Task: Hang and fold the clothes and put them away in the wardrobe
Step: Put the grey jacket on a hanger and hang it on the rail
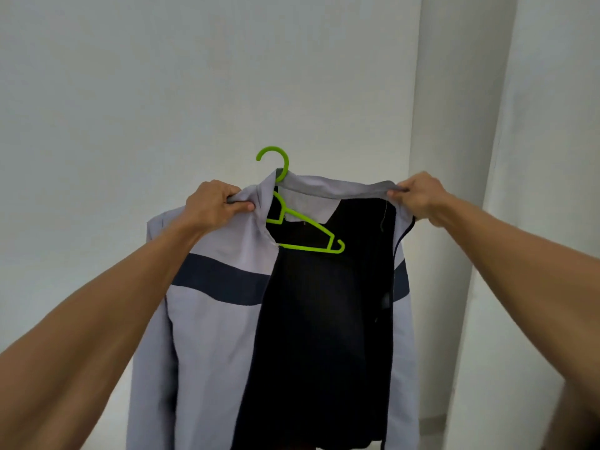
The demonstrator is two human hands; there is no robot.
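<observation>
Seating the jacket (227,319) on the green hanger (305,228) is the step judged in hand. Its collar is pinched by the left hand (214,206) and right hand (418,196); the free shoulder should be drawn over the hanger's bare arm.

jacket (214,319) hem cropped, hanger (305,222) half-covered

One jacket (224,306), one green hanger (305,228) between the grips, and two hands: left hand (214,206), right hand (418,198).

Lilac-grey jacket (211,336) (navy band), lime hanger (305,224)
</observation>
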